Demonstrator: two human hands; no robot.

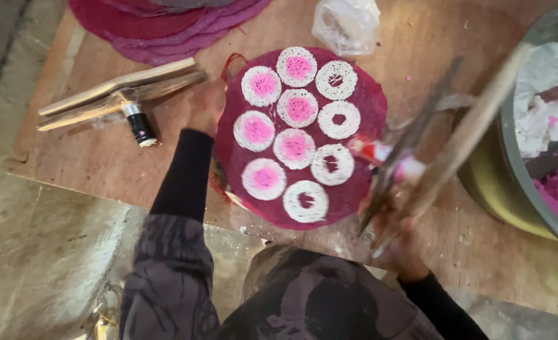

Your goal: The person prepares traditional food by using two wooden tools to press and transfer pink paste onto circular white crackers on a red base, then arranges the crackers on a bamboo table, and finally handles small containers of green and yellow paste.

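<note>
maroon round mat [361, 189], white lacy noodle rings [337, 80] with pink centres, brown wooden board [417, 50]

Wooden press [442, 132] motion-blurred; right hand [400, 242] mostly hidden beneath it. Metal bowl [512, 164] and stacked mats [159, 25] cut off by frame.

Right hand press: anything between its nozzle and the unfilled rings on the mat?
Nothing visible. The right hand holds the wooden press over the round mat's right edge, nozzle beside the unfilled rings; the gap is bare mat. The press is motion-blurred.
</note>
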